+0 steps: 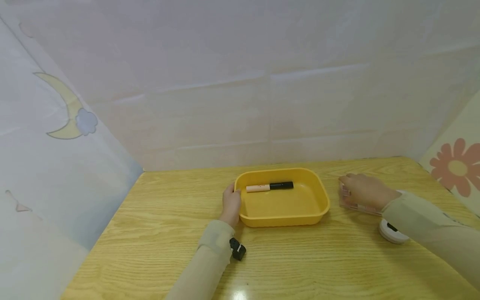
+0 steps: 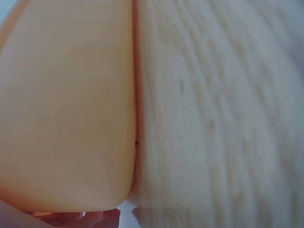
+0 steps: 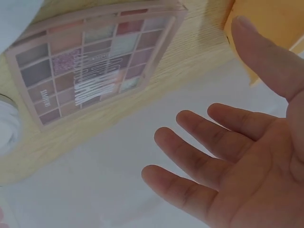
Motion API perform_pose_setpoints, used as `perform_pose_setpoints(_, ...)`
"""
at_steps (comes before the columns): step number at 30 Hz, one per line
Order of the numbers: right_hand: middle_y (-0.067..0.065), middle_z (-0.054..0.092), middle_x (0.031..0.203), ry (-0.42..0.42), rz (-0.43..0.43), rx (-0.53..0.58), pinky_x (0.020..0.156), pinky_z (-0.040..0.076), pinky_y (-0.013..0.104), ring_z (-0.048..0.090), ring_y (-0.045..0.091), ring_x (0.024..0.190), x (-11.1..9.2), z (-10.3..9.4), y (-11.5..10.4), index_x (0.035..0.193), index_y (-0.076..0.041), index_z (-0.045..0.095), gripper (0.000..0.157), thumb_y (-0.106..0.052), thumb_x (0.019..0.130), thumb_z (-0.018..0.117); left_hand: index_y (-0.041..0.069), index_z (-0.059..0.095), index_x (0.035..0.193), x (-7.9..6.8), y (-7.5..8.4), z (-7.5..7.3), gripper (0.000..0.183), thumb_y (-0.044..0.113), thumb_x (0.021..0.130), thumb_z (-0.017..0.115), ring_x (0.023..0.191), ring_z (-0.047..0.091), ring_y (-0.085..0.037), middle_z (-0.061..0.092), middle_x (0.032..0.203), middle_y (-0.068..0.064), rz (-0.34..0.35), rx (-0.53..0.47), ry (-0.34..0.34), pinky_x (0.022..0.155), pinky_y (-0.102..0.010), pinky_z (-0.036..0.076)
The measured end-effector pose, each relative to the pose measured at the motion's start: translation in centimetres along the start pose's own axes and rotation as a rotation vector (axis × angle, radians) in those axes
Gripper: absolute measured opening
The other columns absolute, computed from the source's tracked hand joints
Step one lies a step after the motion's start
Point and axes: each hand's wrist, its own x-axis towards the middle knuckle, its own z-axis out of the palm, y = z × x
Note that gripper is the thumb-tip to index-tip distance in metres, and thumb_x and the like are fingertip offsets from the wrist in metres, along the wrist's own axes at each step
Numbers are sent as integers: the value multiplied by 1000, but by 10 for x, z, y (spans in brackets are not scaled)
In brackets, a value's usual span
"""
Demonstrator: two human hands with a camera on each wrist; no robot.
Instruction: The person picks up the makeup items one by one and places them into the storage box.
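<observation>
A yellow plastic basin [image 1: 285, 221] stands on the wooden table, and my left hand [image 1: 230, 205] grips its left wall at the rim. In the left wrist view the basin's side [image 2: 66, 104] fills the left half, with a few fingers [image 2: 102, 219] showing at the bottom. Inside the basin lies a slim tube [image 1: 258, 188] with a peach body and black cap. Over a clear-lidded eyeshadow palette [image 1: 344, 193] to the basin's right hovers my right hand [image 1: 365, 191]. The right wrist view shows that hand's fingers [image 3: 190, 166] spread, holding nothing, apart from the palette [image 3: 95, 61].
A round white container [image 1: 391, 233] with a dark mark sits right of the basin, partly hidden under the right sleeve [image 1: 423, 218]. White cloth [image 1: 240, 104] hangs behind the table [image 1: 168, 233], with a printed moon [image 1: 69, 108] at left and a printed flower [image 1: 457, 166] at right.
</observation>
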Motion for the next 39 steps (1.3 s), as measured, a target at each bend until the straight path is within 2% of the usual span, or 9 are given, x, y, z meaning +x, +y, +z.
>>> perform_pose_setpoints(5, 38, 53, 121, -53, 47, 49, 80, 51, 59, 56, 52, 104, 2, 4, 6, 126, 13, 52, 61, -18, 81, 79, -4, 40, 145, 2, -1, 0, 42, 2, 103, 34, 132, 42, -37, 43, 145, -22, -10, 5, 6, 107, -49, 38)
perform_pose_setpoints(10, 38, 52, 121, -57, 53, 96, 82, 49, 61, 53, 53, 107, 2, 10, 12, 126, 13, 51, 61, -18, 81, 78, -4, 38, 145, 2, -1, 0, 43, 2, 103, 34, 132, 42, -37, 42, 146, -22, -10, -2, -3, 107, -49, 38)
perform_pose_setpoints(15, 40, 47, 128, -75, 63, 118, 89, 44, 65, 47, 57, 113, 1, 11, 14, 132, 15, 45, 70, -20, 82, 78, -4, 38, 145, 2, -1, -1, 43, 2, 103, 34, 132, 42, -38, 42, 146, -22, -2, -9, -11, 107, -49, 38)
perform_pose_setpoints(22, 41, 44, 130, -96, 80, 113, 91, 42, 66, 46, 57, 115, 1, 13, 16, 135, 17, 41, 77, -21, 80, 80, -5, 38, 145, 2, 0, -1, 43, 1, 103, 34, 133, 41, -37, 41, 146, -22, -3, -9, -11, 108, -48, 37)
perform_pose_setpoints(32, 42, 43, 131, -106, 75, 146, 89, 45, 64, 48, 57, 113, 7, 18, 24, 133, 18, 41, 78, -20, 77, 82, -5, 38, 145, 3, 0, 0, 43, 2, 103, 34, 132, 42, -37, 41, 146, -22, -12, -12, -11, 108, -48, 37)
perform_pose_setpoints(39, 47, 32, 135, -126, 67, 197, 95, 38, 68, 37, 62, 119, 14, 23, 34, 134, 21, 36, 88, -22, 74, 85, -6, 38, 144, 3, 0, 0, 43, 1, 103, 34, 132, 42, -37, 42, 145, -23, -17, -15, -8, 107, -49, 38)
